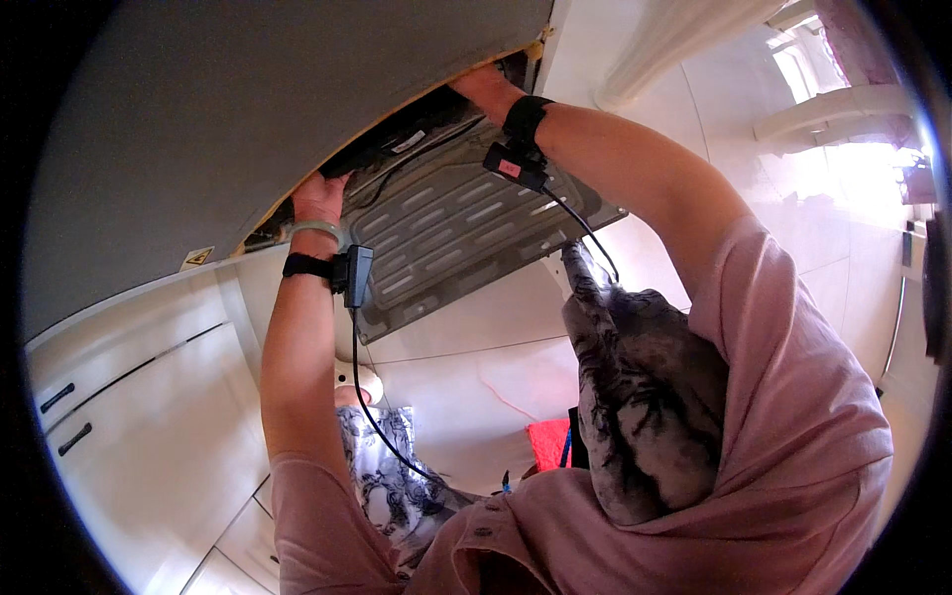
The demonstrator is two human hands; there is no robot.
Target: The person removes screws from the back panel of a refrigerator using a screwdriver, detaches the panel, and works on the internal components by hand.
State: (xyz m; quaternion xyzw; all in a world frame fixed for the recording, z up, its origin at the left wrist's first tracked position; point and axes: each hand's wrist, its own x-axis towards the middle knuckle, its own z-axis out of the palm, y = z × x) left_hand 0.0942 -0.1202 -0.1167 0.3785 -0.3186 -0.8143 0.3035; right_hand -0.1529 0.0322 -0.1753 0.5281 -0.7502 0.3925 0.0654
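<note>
A large grey appliance panel (228,129) leans over the upper left, with a dark opening (402,139) along its lower edge. My left hand (319,198) reaches into the left end of that opening, its fingers mostly hidden in shadow. At the right end my right hand (486,87) goes in too, fingers out of sight behind the panel edge. Just below the opening lies a slotted grey metal plate (461,238), tilted, with a black cable (397,164) running over its upper part. What either hand touches or holds cannot be made out.
White cabinets (149,407) with black handles stand at the left. A red cloth-like item (548,443) lies on the pale tiled floor (496,367) near my knees. Wires from my wristbands hang across the middle. A whitish rounded leg (674,45) rises at the upper right.
</note>
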